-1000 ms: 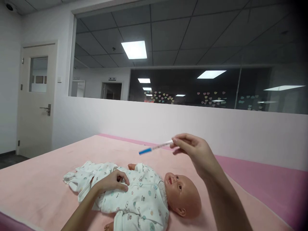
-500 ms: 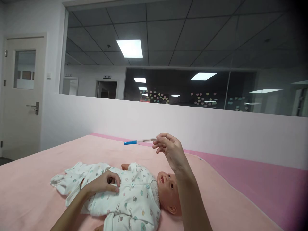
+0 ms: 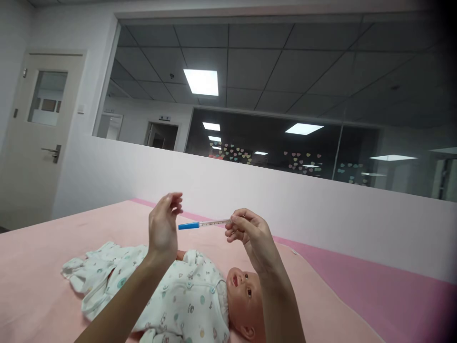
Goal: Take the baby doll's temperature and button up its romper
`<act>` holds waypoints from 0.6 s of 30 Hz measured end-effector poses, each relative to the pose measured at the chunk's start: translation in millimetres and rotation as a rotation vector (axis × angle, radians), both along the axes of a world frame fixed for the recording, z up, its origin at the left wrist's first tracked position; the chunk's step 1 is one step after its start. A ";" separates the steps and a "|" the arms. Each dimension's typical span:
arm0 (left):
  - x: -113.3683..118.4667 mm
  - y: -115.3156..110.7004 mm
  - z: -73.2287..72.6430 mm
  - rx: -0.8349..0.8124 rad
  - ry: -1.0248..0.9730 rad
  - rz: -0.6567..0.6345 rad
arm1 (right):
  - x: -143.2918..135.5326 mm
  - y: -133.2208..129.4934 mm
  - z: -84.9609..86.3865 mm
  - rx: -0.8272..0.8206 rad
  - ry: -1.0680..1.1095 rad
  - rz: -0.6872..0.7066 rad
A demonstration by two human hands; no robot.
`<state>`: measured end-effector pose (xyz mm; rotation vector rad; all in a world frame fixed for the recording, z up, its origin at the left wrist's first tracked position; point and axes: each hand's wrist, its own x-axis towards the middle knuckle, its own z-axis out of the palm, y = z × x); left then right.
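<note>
My right hand pinches the right end of a thin clear thermometer between thumb and fingertips, holding it nearly level in the air. Its left end is a blue cap. Close to this cap, my left hand is raised with its fingers loosely bent and nothing visible in them; a small gap shows between hand and cap. Below both hands a baby doll lies on its back, wearing a white printed outfit with buttons. My forearms cover parts of the doll's body and head.
A pink sheet covers the surface under the doll, with a darker pink strip along the back. Behind it rises a white low wall with a large window above. A door stands at the left.
My left hand has lifted off the doll's belly up to the blue cap. The right hand still holds the thermometer at about the same height. The view has tilted slightly.
</note>
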<state>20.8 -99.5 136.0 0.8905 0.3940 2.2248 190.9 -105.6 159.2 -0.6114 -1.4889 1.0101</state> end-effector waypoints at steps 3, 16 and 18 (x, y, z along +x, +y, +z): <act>18.9 -8.3 21.8 0.066 -0.126 -0.081 | -4.4 -4.8 0.7 0.014 -0.004 0.000; 31.0 -8.3 18.9 0.098 -0.018 -0.034 | -18.6 -14.1 -1.4 0.013 -0.059 0.173; 36.9 -9.9 17.8 0.093 0.063 -0.019 | -21.4 -9.9 -3.3 -0.042 0.053 0.256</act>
